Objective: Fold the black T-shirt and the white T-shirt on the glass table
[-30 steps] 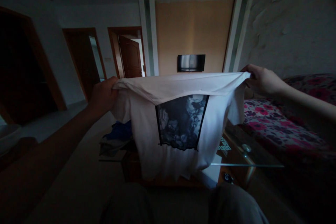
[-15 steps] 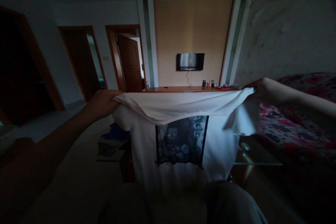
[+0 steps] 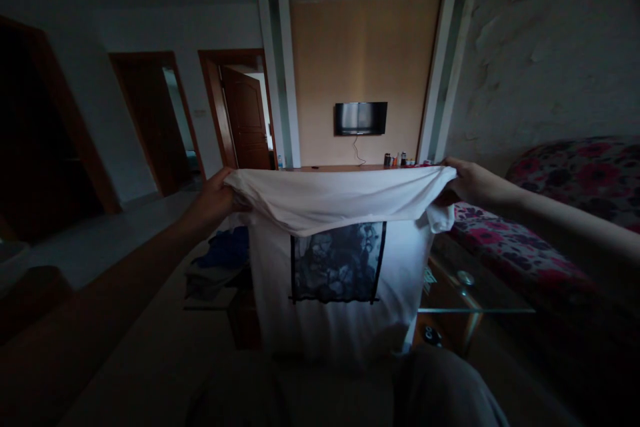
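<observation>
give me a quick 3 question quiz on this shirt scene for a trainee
1. True or false: both hands grip the shirt by its upper edge.
2. Which hangs on the far wall? A) clock B) TV C) mirror
3. Fill in: to the person's right, beside the glass table, lies a cushion with a ____ pattern.

Key:
1. True: the left hand and the right hand each hold one end.
2. B, the TV.
3. Floral, on the cushion.
</observation>
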The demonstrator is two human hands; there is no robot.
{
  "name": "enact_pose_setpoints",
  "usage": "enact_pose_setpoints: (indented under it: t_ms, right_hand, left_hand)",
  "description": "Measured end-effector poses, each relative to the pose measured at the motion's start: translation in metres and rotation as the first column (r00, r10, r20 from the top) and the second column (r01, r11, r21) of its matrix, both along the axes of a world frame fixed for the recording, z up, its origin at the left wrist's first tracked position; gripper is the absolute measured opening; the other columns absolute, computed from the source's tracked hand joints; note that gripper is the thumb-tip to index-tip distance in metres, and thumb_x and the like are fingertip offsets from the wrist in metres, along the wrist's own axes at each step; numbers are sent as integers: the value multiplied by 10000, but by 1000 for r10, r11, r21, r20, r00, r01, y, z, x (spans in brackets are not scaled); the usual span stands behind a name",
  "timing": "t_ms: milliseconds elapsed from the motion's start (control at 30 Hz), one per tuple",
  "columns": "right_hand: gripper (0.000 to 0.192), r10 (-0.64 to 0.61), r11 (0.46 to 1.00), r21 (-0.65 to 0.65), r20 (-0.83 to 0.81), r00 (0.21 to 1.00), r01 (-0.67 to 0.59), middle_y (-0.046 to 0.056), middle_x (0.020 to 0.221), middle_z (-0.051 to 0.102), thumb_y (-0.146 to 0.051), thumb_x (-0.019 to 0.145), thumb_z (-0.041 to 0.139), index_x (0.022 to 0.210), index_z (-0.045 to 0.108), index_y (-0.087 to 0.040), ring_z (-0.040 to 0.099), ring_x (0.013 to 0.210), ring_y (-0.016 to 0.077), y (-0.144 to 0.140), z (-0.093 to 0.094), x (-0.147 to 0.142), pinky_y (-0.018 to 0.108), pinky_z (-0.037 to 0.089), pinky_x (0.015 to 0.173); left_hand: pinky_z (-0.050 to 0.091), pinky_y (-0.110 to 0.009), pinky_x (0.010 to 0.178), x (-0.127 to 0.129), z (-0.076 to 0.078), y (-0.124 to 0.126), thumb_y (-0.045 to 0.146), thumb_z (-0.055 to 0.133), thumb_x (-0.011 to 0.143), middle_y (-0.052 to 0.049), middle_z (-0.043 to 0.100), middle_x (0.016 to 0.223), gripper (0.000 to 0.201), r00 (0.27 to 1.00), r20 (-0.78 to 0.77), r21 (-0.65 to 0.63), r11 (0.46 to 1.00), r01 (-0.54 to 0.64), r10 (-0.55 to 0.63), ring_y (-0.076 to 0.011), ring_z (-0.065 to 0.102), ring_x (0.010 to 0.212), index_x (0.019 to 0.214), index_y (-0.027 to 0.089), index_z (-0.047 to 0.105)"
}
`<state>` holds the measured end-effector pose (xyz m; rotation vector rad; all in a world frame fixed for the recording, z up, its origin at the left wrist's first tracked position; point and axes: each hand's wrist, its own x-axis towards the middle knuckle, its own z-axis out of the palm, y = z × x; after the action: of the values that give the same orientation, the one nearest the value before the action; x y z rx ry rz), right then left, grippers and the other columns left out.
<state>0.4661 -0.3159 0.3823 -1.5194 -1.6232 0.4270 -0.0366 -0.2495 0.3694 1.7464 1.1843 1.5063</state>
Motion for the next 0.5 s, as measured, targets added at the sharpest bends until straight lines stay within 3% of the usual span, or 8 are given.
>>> enact_pose_setpoints:
  t_ms: [33,100,167,333,500]
  right_hand:
    - [242,-50,995,92,171,984,35,36,708,634,-147,776,550,1003,540,-230,623,645,187,-1,1,4,297,485,611]
    - [222,-194,965,249,451,871,86,40,765,647,-159,758,564,964,544,-238,625,696,197,-3,3,12,295,443,635]
    - [244,-275,940,328,563,780,94,45,805,655,-173,752,562,986,549,-243,630,727,205,-6,4,19,300,416,651]
    - [254,-321,918,379,536,781,117,62,814,660,-212,752,519,1001,548,-255,627,704,218,-18,4,28,326,407,634]
    - [211,-306,918,374,465,831,129,52,767,650,-252,724,519,933,516,-288,636,674,227,-37,-9,32,354,439,610]
  left_hand:
    - [602,-365,683,-1,0,0,231,567,836,-22,676,937,171,997,-66,59,997,-45,49,-194,673,788,1006,215,565]
    - [547,-291,638,-4,2,-4,202,507,860,12,633,830,126,957,-227,205,970,-134,180,-157,632,699,977,208,553]
    - [483,-253,619,-6,6,-11,191,466,879,25,606,771,133,882,-355,349,919,-181,309,-145,606,663,981,209,549]
    - [415,-265,660,-10,8,-26,280,450,904,-6,623,830,148,735,-448,538,810,-234,509,-180,614,759,996,216,547]
    - [444,-302,682,-16,-9,-41,380,431,911,-13,634,878,190,705,-467,537,804,-254,534,-211,625,783,1013,259,537]
